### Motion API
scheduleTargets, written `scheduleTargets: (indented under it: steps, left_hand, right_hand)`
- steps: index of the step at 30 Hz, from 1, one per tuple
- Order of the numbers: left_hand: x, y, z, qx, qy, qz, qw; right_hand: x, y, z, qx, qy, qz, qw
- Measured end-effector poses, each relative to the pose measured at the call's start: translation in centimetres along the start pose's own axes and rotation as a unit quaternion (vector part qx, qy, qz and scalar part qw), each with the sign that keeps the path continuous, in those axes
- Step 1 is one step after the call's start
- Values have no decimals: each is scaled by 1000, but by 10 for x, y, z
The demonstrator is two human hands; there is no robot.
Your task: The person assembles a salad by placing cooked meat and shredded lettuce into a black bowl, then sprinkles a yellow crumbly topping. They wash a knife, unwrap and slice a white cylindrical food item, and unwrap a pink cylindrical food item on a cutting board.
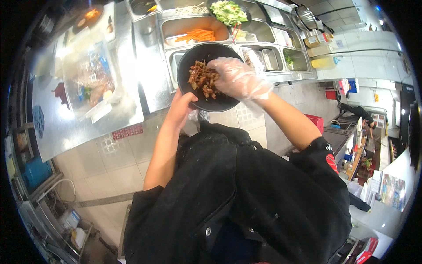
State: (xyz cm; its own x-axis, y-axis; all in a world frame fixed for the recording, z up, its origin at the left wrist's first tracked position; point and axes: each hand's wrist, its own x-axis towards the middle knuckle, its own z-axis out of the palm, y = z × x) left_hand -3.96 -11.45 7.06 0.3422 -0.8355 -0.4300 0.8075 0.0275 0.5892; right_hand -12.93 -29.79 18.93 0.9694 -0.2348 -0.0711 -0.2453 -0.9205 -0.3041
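My left hand (180, 108), bare, grips the near left rim of a round black bowl (188, 56), its thumb over the edge. Brown, glossy pieces of cooked meat (200, 77) lie in the bowl, mostly toward its left side. My right hand (237, 79) wears a clear plastic glove and reaches in over the bowl's right side. Its fingers are bent and closed at the meat, and the fingertips are partly hidden. The bowl is held up in front of the counter's near edge and covers part of the food pans behind it.
Steel food pans line the counter, one with carrot strips (198, 35). A dish of shredded greens (228, 12) stands behind. At left, a steel table (127, 105) bears a clear plastic bag (94, 72) of food. Sauce bottles (324, 62) stand right; another person (358, 110) is farther off.
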Motion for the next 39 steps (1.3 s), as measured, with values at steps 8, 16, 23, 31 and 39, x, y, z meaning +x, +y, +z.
scheduleTargets:
  steps: [8,16,23,31,39]
  left_hand:
    - [33,-41,84,62,-47,-25,997]
    - [96,-136,209,37,-65,-39,996]
    - [121,-189,298,79,-33,-104,991]
    - [156,-191,342,149,-25,-144,978]
    - [238,-164,357,273,-76,-213,935]
  right_hand:
    - [-94,108,-81,316,25,64,946]
    - [-197,259,-108,595,20,168,786]
    - [-272,345,-146,693,32,135,708]
    - [-301,389,-156,610,35,68,789]
    - [-229,387,-128,-56,-71,62,994]
